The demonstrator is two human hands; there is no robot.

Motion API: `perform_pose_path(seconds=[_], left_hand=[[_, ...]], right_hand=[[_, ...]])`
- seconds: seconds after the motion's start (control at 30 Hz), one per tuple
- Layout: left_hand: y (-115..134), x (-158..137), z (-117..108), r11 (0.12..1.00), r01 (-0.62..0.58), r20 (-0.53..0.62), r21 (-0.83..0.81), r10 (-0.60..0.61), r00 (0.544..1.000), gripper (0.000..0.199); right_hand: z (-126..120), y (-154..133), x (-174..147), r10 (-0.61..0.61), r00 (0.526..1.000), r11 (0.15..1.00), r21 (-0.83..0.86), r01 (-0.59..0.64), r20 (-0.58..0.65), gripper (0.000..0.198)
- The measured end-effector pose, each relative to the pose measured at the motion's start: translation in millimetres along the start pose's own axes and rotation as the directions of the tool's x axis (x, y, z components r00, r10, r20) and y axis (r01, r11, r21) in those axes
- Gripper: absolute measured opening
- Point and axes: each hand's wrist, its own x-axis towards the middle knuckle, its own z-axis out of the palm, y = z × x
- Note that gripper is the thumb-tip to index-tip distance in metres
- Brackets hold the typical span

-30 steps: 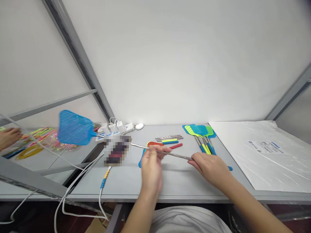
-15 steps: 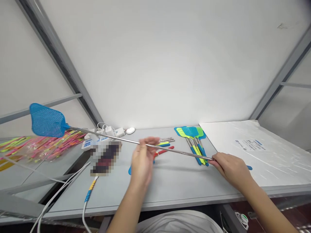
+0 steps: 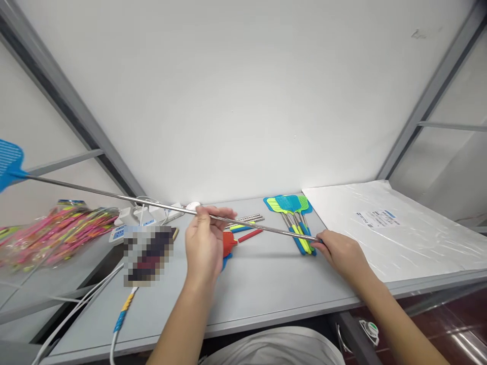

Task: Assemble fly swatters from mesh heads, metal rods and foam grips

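Note:
A blue fly swatter with a long metal rod [image 3: 262, 227] slants across the view, its head [image 3: 9, 162] at the far left, cut by the frame edge. My right hand [image 3: 340, 251] is closed around the rod's right end and hides what lies inside the fist. Near mid-rod, my left hand [image 3: 203, 243] holds it between the thumb and loosely stretched fingers. Below the rod, partly behind my left hand, lie a red swatter head [image 3: 228, 244] and a blue piece [image 3: 227, 262]. A red handle [image 3: 250, 236], several metal rods [image 3: 249, 219] and yellow and blue handles [image 3: 243, 227] lie close by.
Several fly swatters [image 3: 289, 204] lie in a fanned pile at the back. White wrapped sheeting [image 3: 346, 203] covers the table's right side. A blurred-out device [image 3: 150, 256] with a cable, a power strip [image 3: 117, 233] and bagged colourful items [image 3: 57, 230] are at left.
The view has turned slightly right. The swatter and both hands have shifted left in view, and the swatter's head is now partly out of frame. More of the red swatter head shows.

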Motion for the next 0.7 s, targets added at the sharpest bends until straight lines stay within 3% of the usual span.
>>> perform_pose_path(seconds=[0.17,0.33,0.43,0.5,0.57,0.7], left_hand=[[-1.9,13.6,4.4,1.0,-0.019,0.011,-0.002,0.019,1.0,0.04],[-18.3,-4.0,16.9,0.998,0.037,0.019,0.055,-0.038,0.999,0.043],[-37.6,-30.4,29.1,0.976,0.158,0.176,0.151,-0.184,0.967,0.04],[-50.7,-47.2,35.9,0.954,0.239,0.268,0.179,-0.281,0.922,0.038],[-58.2,-55.9,37.6,0.946,0.255,0.294,0.201,-0.307,0.905,0.038],[-46.7,-40.9,24.4,0.921,0.282,0.375,0.269,-0.37,0.85,0.04]], right_hand=[[7.7,-11.7,1.0,0.074,0.996,0.992,0.1,-0.079,0.055,0.04],[10.8,-42.3,7.8,0.115,0.989,0.978,0.162,-0.128,0.091,0.041],[4.9,-64.3,16.2,0.137,0.981,0.962,0.219,-0.165,0.137,0.034],[-1.3,-75.0,23.0,0.17,0.96,0.911,0.335,-0.239,0.221,0.03],[-7.1,-80.2,28.4,0.18,0.933,0.822,0.473,-0.316,0.311,0.029],[-9.8,-80.9,30.9,0.159,0.911,0.697,0.609,-0.377,0.382,0.032]])
